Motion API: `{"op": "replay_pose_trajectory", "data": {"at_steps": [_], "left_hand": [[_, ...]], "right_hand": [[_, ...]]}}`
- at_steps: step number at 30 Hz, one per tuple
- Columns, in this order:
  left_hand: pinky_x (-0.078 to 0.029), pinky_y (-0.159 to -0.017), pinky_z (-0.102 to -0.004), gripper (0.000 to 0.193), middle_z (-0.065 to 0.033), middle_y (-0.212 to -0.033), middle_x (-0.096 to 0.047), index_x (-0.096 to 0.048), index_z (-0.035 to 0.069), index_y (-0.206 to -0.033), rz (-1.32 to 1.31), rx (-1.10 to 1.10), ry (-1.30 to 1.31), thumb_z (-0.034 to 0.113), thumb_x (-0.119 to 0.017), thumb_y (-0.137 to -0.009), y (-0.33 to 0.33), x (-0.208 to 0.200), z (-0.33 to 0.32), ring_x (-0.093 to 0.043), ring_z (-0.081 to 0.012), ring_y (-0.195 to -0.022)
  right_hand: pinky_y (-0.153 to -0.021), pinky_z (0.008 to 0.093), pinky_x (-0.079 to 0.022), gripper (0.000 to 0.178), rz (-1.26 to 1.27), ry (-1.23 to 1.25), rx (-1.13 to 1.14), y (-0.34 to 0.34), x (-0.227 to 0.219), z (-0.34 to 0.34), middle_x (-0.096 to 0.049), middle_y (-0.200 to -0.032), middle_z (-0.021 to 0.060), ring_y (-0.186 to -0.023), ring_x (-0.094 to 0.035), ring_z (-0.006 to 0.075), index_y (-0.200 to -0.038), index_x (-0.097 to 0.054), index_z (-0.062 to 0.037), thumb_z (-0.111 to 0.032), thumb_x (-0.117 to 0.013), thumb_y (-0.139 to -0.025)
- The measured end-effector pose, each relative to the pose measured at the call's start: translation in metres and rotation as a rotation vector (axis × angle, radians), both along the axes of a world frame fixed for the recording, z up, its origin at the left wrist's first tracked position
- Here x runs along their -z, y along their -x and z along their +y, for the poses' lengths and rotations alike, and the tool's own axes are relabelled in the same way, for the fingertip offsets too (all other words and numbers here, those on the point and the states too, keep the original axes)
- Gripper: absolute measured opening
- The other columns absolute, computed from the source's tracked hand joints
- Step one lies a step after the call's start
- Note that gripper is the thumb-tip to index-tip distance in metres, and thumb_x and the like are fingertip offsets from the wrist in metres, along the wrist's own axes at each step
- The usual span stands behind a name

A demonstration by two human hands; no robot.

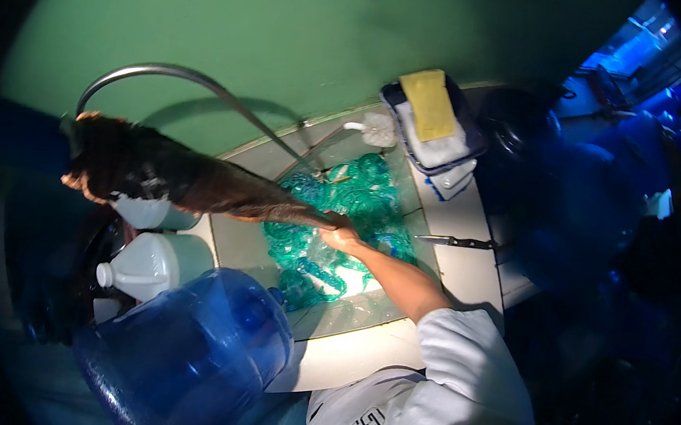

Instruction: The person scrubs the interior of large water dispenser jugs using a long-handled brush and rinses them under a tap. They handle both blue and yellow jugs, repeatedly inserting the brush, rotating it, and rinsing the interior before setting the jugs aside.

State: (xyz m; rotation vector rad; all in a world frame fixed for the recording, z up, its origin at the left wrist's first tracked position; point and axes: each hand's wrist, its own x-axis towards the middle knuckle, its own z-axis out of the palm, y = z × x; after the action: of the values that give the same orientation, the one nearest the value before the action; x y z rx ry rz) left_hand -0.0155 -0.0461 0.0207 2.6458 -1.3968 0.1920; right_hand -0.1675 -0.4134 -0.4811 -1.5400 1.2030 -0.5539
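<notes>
My right hand (341,234) is closed round the narrow end of a long, dark brown, tapered piece (197,181). It stretches out to the left above the sink edge and widens to a ragged, orange-pink end. Its surface looks wet, but whether it is a fish cannot be made out. Below my hand, tangled green netting (363,186) fills the tiled sink (233,239). A knife with a black handle (467,242) lies on the white tiled rim to the right of the sink. My left hand does not show.
A curved metal faucet (158,71) arches over the sink's far left side. Near me on the left are a large blue water jug (190,353) and a white plastic jug (145,264). A dark basket (469,135) with a yellow cloth (429,107) stands at the back right.
</notes>
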Motion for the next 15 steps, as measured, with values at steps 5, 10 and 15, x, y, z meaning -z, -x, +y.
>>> {"op": "replay_pose_trajectory", "data": {"at_steps": [5,10,15], "left_hand": [[-0.032,-0.112,-0.0510,0.115,-0.0286,-0.144,-0.044,-0.036,-0.002,-0.148,0.008,0.034,0.024,0.035,-0.089,-0.053,-0.003,-0.001,-0.002,-0.043,-0.0432,-0.133],[-0.032,-0.112,-0.0512,0.116,-0.0292,-0.143,-0.044,-0.036,-0.003,-0.148,-0.007,0.054,-0.011,0.036,-0.090,-0.053,-0.008,-0.002,0.001,-0.042,-0.0434,-0.134],[-0.032,-0.113,-0.0514,0.118,-0.0296,-0.144,-0.043,-0.035,-0.002,-0.148,-0.020,0.034,-0.020,0.037,-0.090,-0.052,-0.014,-0.001,0.013,-0.041,-0.0436,-0.135]], "right_hand": [[-0.075,0.0459,-0.054,0.026,0.261,-0.019,-0.151,0.006,0.003,-0.019,-0.069,-0.094,0.0220,-0.090,-0.069,0.0391,-0.097,-0.062,-0.0075,-0.028,-0.066,-0.081],[-0.079,0.0455,-0.054,0.036,0.262,-0.067,-0.239,0.014,-0.002,-0.031,-0.069,-0.098,0.0209,-0.092,-0.068,0.0388,-0.103,-0.062,-0.0062,-0.034,-0.066,-0.081],[-0.078,0.0455,-0.052,0.032,-0.020,0.004,0.061,0.018,-0.005,-0.016,-0.068,-0.097,0.0212,-0.088,-0.068,0.0380,-0.104,-0.063,-0.0034,-0.026,-0.066,-0.082]]}}
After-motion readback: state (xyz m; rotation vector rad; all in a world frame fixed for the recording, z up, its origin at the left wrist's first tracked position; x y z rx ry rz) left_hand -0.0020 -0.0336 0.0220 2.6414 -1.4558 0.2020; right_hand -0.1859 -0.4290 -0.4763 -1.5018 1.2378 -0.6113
